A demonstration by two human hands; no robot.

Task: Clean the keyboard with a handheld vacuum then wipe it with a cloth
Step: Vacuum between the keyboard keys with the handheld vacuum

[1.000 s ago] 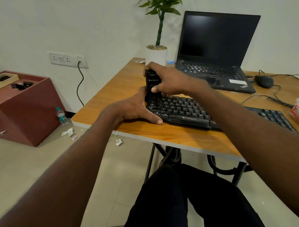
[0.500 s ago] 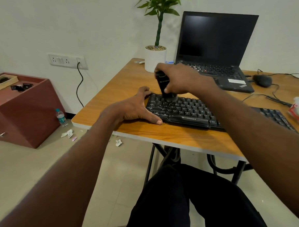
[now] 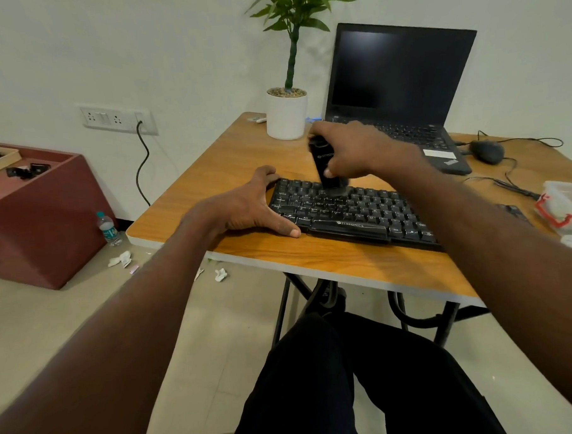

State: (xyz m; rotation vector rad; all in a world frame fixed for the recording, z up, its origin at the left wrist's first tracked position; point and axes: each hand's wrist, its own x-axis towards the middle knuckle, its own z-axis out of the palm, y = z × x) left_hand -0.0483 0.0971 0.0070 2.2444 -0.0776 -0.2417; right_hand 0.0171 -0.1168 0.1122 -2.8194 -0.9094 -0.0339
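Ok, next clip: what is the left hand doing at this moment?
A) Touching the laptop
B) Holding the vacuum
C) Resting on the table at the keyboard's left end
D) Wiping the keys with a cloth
C: the left hand lies flat on the table against the left end of the keyboard, while the right hand holds the vacuum upright on the keys.

Counted: one black full-size keyboard [image 3: 350,210], one black open laptop [image 3: 400,87], one white-potted green plant [image 3: 286,113], one black wired mouse [image 3: 486,151], one clear plastic water bottle [image 3: 107,228].
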